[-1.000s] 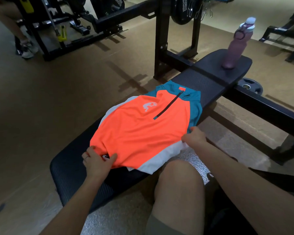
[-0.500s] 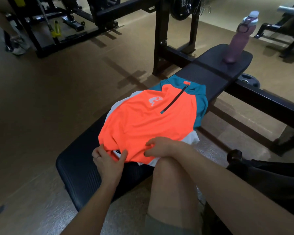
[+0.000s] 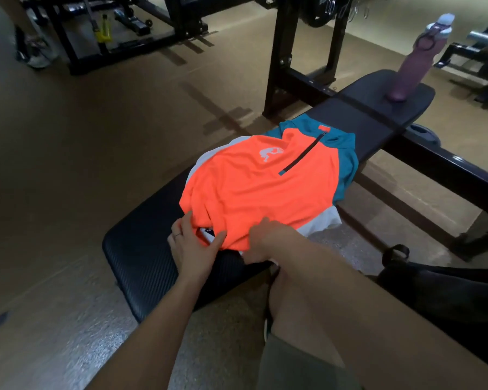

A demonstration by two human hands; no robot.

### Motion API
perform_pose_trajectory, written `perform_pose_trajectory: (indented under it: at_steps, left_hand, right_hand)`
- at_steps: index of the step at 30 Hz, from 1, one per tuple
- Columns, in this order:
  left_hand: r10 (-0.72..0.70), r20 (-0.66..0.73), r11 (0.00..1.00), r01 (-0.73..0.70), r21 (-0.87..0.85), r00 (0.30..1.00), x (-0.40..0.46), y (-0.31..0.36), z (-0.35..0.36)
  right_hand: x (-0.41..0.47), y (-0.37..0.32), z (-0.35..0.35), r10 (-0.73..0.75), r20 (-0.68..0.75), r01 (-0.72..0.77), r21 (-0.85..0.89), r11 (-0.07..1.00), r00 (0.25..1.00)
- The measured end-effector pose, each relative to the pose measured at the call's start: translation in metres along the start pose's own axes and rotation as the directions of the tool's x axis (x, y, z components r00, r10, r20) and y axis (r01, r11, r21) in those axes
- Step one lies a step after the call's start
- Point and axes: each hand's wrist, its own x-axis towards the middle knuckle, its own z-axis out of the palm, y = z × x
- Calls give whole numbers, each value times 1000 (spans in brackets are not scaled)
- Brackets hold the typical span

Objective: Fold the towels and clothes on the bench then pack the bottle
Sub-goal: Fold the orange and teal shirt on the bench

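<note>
An orange and teal zip-neck shirt (image 3: 265,184) lies on the black bench (image 3: 141,260), on top of white cloth (image 3: 324,222) that sticks out at its right and far-left edges. My left hand (image 3: 193,243) grips the shirt's near hem, thumb on top of the orange fabric. My right hand (image 3: 265,239) holds the same hem just to the right, fingers curled under the edge. A purple bottle (image 3: 414,63) with a pale lid stands upright at the bench's far end.
A black bag (image 3: 445,294) sits on the floor at the right, beside my knee (image 3: 302,294). The rack's black upright (image 3: 282,57) and a floor beam (image 3: 440,170) cross behind the bench. A weight plate (image 3: 423,135) lies on the floor. More gym frames stand far left.
My right hand left the shirt's right edge and came across to the near hem beside my left hand. The hem there is now bunched and slightly lifted.
</note>
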Motion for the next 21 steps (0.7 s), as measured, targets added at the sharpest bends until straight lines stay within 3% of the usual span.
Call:
perform_pose_trajectory:
  at_steps: [7, 21]
  left_hand:
    - [-72, 141, 932, 117, -344, 987, 6, -3, -22]
    - [-195, 116, 936, 220, -274, 974, 14, 2, -15]
  right_hand:
    - [-10, 18, -26, -73, 95, 66, 72, 995, 993]
    - [2, 40, 11, -173, -121, 191, 153, 970, 977]
